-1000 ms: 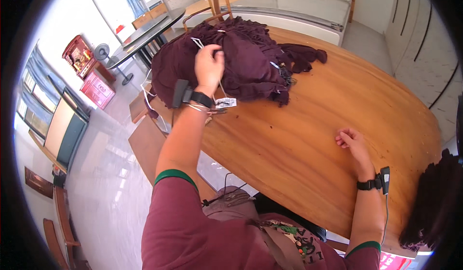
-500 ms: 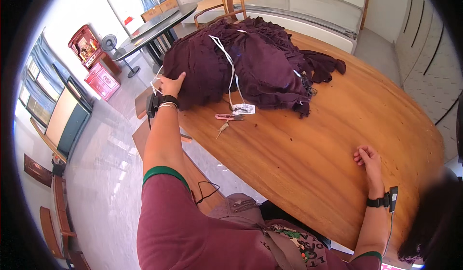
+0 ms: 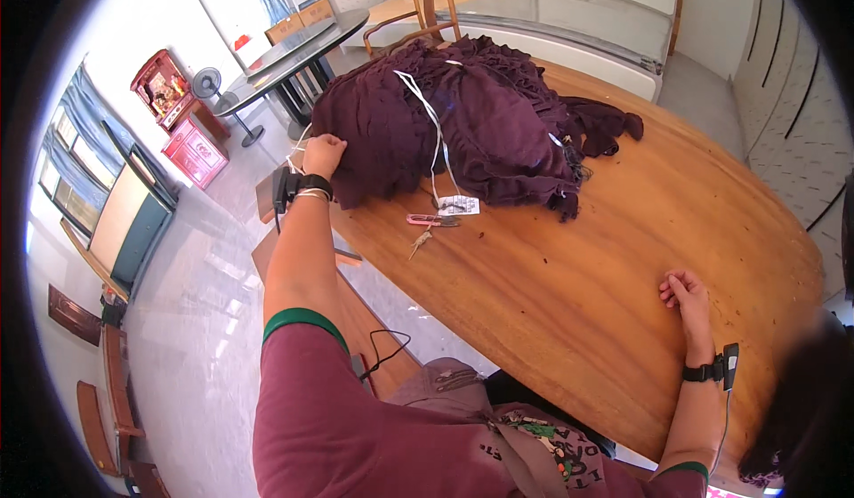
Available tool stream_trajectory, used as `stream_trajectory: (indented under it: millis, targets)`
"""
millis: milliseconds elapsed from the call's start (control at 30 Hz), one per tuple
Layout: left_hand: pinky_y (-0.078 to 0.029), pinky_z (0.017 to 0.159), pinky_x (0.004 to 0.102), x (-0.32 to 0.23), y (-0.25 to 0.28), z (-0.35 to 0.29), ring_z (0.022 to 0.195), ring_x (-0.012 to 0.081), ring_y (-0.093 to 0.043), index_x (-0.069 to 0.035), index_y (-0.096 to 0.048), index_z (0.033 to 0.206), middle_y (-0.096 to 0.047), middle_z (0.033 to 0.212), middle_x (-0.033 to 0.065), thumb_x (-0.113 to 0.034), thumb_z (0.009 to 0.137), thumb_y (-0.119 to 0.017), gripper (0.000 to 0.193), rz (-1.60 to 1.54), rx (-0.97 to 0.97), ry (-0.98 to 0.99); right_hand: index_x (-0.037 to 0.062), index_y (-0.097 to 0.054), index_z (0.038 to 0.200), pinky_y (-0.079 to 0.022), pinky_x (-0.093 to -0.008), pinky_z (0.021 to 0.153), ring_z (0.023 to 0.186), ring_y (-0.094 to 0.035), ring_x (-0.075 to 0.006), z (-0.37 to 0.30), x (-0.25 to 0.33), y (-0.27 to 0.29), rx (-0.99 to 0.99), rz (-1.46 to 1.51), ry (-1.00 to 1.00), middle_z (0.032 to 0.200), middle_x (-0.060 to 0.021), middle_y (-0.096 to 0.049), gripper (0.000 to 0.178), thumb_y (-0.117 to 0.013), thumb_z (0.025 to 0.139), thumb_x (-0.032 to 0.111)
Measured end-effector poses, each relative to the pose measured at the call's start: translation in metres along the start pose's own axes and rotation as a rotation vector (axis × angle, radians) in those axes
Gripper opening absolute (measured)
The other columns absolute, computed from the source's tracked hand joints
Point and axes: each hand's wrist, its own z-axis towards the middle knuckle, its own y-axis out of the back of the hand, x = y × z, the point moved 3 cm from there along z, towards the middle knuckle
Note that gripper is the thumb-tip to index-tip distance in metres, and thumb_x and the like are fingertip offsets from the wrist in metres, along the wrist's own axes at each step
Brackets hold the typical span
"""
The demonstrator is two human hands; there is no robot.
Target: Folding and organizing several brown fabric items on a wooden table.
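A bundle of dark purple, ruffled clothes (image 3: 382, 142) lies on the wooden table, with white string (image 3: 429, 111) across it. My left hand (image 3: 322, 155) is closed at the bundle's left edge, against the cloth; what its fingers grip, if anything, is hidden. Loose white string shows beside that wrist. Apart from the bundle, my right hand (image 3: 687, 295) rests over the table at the right, fingers curled, with nothing seen in it. In front of the bundle lie pink-handled thread snips (image 3: 431, 220), a white printed tag (image 3: 461, 205) and a small tan tuft (image 3: 420, 243).
The oval wooden table (image 3: 569, 302) spans the middle and right. A wooden chair (image 3: 427, 8) stands behind it. A dark blurred shape (image 3: 801, 400) is close at the lower right. Farther left are a fan (image 3: 209, 84) and a dark round table (image 3: 307, 48).
My left thumb, which stuck out before, has folded in and the hand has closed at the bundle's edge. My right hand stays in nearly the same place. The whole view has shifted slightly.
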Motion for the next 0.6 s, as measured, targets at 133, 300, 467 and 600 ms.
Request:
stream_trajectory:
  millis: [133,300,467,600]
  targets:
    - [-0.050,0.082,0.0428,-0.014,-0.010,-0.017,0.095,0.0317,-0.061,-0.013,-0.072,0.084,-0.062,0.098,0.0134,-0.037,0.076,-0.071,0.025,0.196,-0.225,0.054,0.0041,-0.062,0.098,-0.045,-0.0206,0.056,0.067,-0.059,-0.0092,0.000,-0.002,0.000,-0.003,-0.003,0.017,0.080,-0.0031,-0.064,0.014,-0.054,0.094,0.015]
    - [-0.049,0.084,0.0438,-0.035,-0.018,-0.026,0.099,0.0329,-0.060,-0.015,-0.071,0.088,-0.062,0.100,0.0129,-0.036,0.078,-0.070,0.024,0.220,-0.181,0.030,0.0041,-0.062,0.098,-0.044,-0.0202,0.056,0.067,-0.059,-0.0079,-0.005,0.004,0.000,-0.028,-0.040,-0.011,0.081,-0.0029,-0.065,0.015,-0.054,0.093,0.016]
    - [-0.048,0.082,0.0435,0.012,-0.015,0.013,0.101,0.0306,-0.061,-0.003,-0.069,0.092,-0.064,0.097,0.0140,-0.032,0.081,-0.068,0.032,-0.387,-0.144,0.234,0.0035,-0.062,0.098,-0.045,-0.0201,0.056,0.066,-0.059,-0.0080,0.002,0.002,-0.006,0.027,-0.031,0.021,0.081,-0.0031,-0.065,0.016,-0.055,0.093,0.017]
    - [-0.045,0.068,0.0329,-0.016,0.011,0.027,0.076,0.0167,-0.056,-0.005,-0.064,0.087,-0.057,0.079,0.0041,-0.025,0.091,-0.061,0.020,-1.303,0.020,0.295,0.0028,-0.062,0.098,-0.045,-0.0203,0.056,0.066,-0.059,-0.0084,0.003,0.000,-0.002,0.040,-0.020,0.029,0.082,-0.0036,-0.065,0.016,-0.055,0.093,0.017]
